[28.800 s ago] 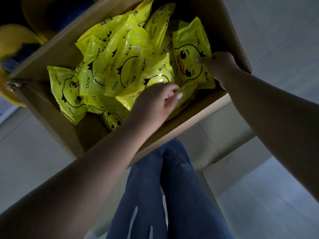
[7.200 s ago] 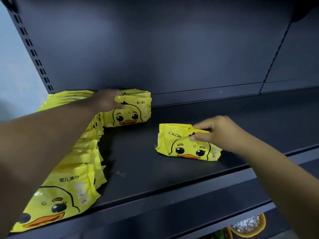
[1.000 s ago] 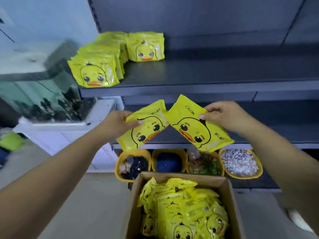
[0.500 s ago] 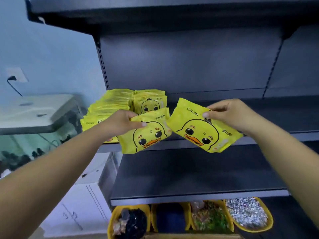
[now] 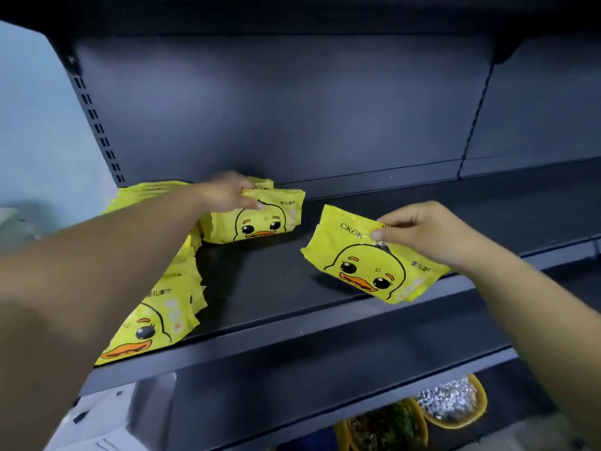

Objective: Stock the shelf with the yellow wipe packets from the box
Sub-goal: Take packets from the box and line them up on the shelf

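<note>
Head view looks onto a dark metal shelf (image 5: pixel 292 288) with a slotted upright at its left end. The left hand (image 5: pixel 227 193) reaches to the back of the shelf, its fingers curled over the top edge of a yellow wipe packet (image 5: pixel 257 219) that stands upright with its duck face toward the camera. That packet sits at the rear end of a row of yellow packets (image 5: pixel 162 307) running along the left side of the shelf toward the front edge. The right hand (image 5: pixel 426 232) pinches the top edge of a 2nd packet (image 5: pixel 367 265) between thumb and fingers; this packet is tilted and sits over the front part of the shelf, well apart from the row. Whether it touches the shelf cannot be told. Below, on a lower level, yellow bowls (image 5: pixel 452 405) hold small goods.
</note>
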Motion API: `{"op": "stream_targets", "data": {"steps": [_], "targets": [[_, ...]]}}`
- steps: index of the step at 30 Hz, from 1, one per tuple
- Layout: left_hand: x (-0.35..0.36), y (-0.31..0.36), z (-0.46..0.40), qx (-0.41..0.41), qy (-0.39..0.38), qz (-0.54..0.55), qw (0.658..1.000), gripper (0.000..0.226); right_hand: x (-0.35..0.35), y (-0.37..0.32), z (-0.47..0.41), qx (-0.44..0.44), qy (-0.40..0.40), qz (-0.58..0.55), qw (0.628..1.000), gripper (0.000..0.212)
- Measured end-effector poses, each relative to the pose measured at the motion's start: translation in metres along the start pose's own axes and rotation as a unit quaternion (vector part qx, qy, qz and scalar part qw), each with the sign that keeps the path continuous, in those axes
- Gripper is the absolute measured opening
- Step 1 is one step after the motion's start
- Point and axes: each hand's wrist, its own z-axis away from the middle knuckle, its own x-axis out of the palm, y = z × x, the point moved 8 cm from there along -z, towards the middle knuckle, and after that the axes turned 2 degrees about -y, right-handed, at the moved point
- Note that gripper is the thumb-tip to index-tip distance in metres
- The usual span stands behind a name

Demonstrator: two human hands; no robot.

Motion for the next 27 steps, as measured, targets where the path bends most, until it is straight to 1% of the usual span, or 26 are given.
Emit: {"op": "stream_targets", "data": {"steps": [3,5,6,8,12,16,18,20,22,23,25,26,27], "targets": [[0.010,-0.015,-0.015,0.006,0.003,-0.032,0.999,0.050,0.008,0.013,-0.012,0.015,0.015,-0.001,1.000,0.005],[0.018,-0.025,-0.018,0.003,0.013,-0.036,0.999,0.055,0.014,0.018,-0.017,0.021,0.016,-0.015,1.000,0.014],[0.022,-0.031,-0.019,-0.001,0.014,-0.036,0.999,0.058,0.018,0.021,-0.020,0.022,0.014,-0.015,1.000,0.015],[0.025,-0.041,-0.020,0.000,0.020,-0.043,0.999,0.059,0.025,0.022,-0.023,0.024,0.002,-0.004,1.000,0.013],[0.020,-0.048,-0.021,0.013,0.021,-0.087,0.996,0.053,0.033,0.019,-0.032,0.030,-0.019,0.010,0.999,0.010],[0.018,-0.055,-0.021,0.007,0.019,-0.123,0.992,0.060,0.039,0.013,-0.042,0.028,-0.025,0.009,0.999,0.011],[0.017,-0.057,-0.018,0.005,0.015,-0.115,0.993,0.057,0.044,0.009,-0.050,0.030,-0.038,0.017,0.999,0.016],[0.008,-0.062,-0.009,-0.001,0.020,-0.073,0.997,0.051,0.051,0.001,-0.060,0.026,-0.057,0.033,0.997,0.026],[-0.008,-0.069,0.005,-0.004,0.040,-0.053,0.998,0.049,0.062,-0.013,-0.071,0.013,-0.084,0.057,0.995,0.026],[-0.016,-0.073,0.014,-0.001,0.052,-0.057,0.997,0.050,0.069,-0.023,-0.077,0.003,-0.100,0.072,0.992,0.021],[-0.032,-0.078,0.036,0.015,0.082,-0.070,0.994,0.048,0.084,-0.041,-0.089,-0.011,-0.122,0.100,0.987,0.006],[-0.039,-0.080,0.050,0.026,0.098,-0.077,0.992,0.047,0.094,-0.049,-0.097,-0.021,-0.131,0.117,0.984,0.006],[-0.044,-0.081,0.062,0.040,0.114,-0.083,0.989,0.047,0.105,-0.055,-0.104,-0.031,-0.141,0.135,0.980,0.015]]}}
